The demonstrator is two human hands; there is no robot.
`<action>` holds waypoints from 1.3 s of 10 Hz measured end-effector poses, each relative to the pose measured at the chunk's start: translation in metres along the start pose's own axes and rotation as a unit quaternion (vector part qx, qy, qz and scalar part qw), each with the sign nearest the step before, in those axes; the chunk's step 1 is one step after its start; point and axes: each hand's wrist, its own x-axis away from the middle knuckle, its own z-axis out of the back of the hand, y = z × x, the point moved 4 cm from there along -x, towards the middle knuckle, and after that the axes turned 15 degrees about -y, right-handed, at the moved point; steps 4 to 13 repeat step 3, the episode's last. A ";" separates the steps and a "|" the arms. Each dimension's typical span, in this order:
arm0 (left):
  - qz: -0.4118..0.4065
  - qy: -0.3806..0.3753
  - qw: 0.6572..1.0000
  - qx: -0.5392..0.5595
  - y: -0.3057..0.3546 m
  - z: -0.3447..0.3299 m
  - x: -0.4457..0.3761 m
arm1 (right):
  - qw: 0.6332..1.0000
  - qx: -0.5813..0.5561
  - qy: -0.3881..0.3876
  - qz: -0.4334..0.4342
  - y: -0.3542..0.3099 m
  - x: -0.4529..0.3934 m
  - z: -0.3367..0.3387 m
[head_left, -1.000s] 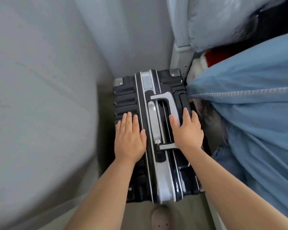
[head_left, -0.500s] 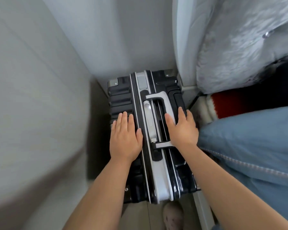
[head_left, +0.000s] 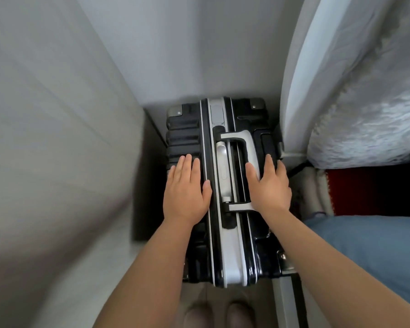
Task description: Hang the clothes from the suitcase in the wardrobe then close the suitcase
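The suitcase (head_left: 223, 192) is stood on edge in a narrow corner, walls behind it and to its left, its halves shut together. It is judged hard-shelled, stiff and smooth, likely light once emptied; the silver handle (head_left: 237, 171) on its upper side is the surest place to be gripped. The left hand (head_left: 187, 192) is laid flat on the ribbed shell left of the handle, and the right hand (head_left: 270, 188) is spread flat over the handle's right edge, nothing being clasped. Right of the suitcase, a fluffy grey garment (head_left: 365, 102) and blue denim (head_left: 376, 252) crowd close.
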 end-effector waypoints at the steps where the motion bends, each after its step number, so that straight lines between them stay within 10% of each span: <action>1: 0.011 -0.032 0.999 0.001 -0.005 -0.003 -0.001 | 0.999 -0.010 -0.039 -0.003 -0.002 0.001 0.000; 3: 0.024 -0.001 0.999 -0.038 -0.010 -0.001 0.001 | 0.965 -0.207 0.047 0.151 -0.032 0.039 0.058; 13: 0.024 -0.001 0.999 -0.038 -0.010 -0.001 0.001 | 0.965 -0.207 0.047 0.151 -0.032 0.039 0.058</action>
